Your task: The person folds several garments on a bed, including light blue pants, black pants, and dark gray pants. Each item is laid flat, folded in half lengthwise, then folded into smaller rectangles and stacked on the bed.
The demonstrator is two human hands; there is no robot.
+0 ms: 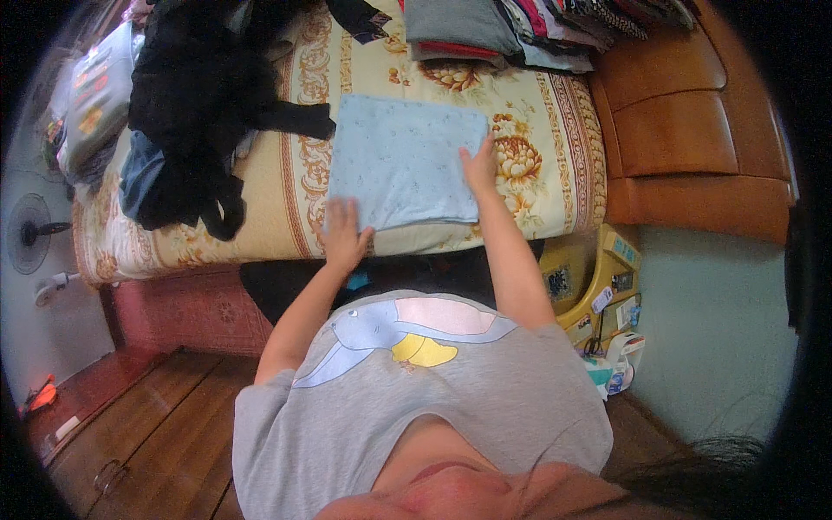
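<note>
A light blue patterned cloth (406,162), folded to a rough rectangle, lies flat on a bed with a cream floral cover (260,195). My left hand (344,231) rests at the cloth's near left corner, fingers apart and slightly blurred. At the right edge of the cloth is my right hand (480,166), its thumb on the fabric and its other fingers along the side. Neither hand has its fingers closed on the cloth. A black garment's sleeve (299,120) reaches to the cloth's left edge.
Black clothes (195,110) are heaped at the left, with a pale folded pile (97,110) beyond them. Folded garments (458,29) are stacked at the far side. The brown leather headboard (676,130) stands at the right. Below it is a yellow piece of furniture (601,279).
</note>
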